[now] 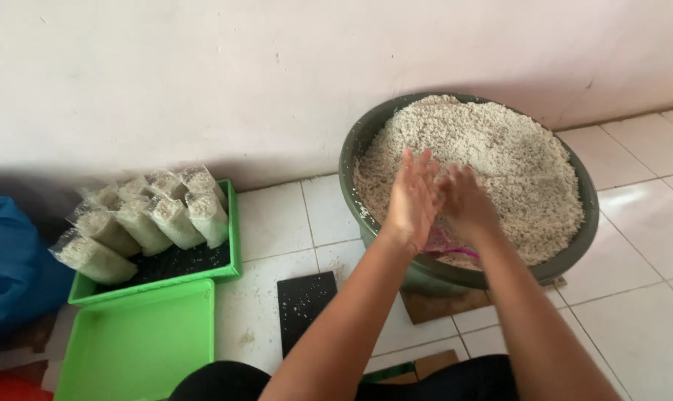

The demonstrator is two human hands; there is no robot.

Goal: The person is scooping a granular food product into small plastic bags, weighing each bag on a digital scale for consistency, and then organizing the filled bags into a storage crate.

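Near: empty green tray (140, 345) on floor. Left hand (413, 197) and right hand (464, 204) pressed palm to palm, fingers straight and together, over green basin (359, 145) of pale crumbly grain (500, 160). Pink scoop (446, 245) beneath.

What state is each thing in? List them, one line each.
Basin: heaped full of pale grain.
Left hand: open, pressed against the right hand.
Right hand: open, over the basin.
Pink scoop: under the hands, mostly hidden.
Far green tray: holds filled bags.
Near green tray: empty.
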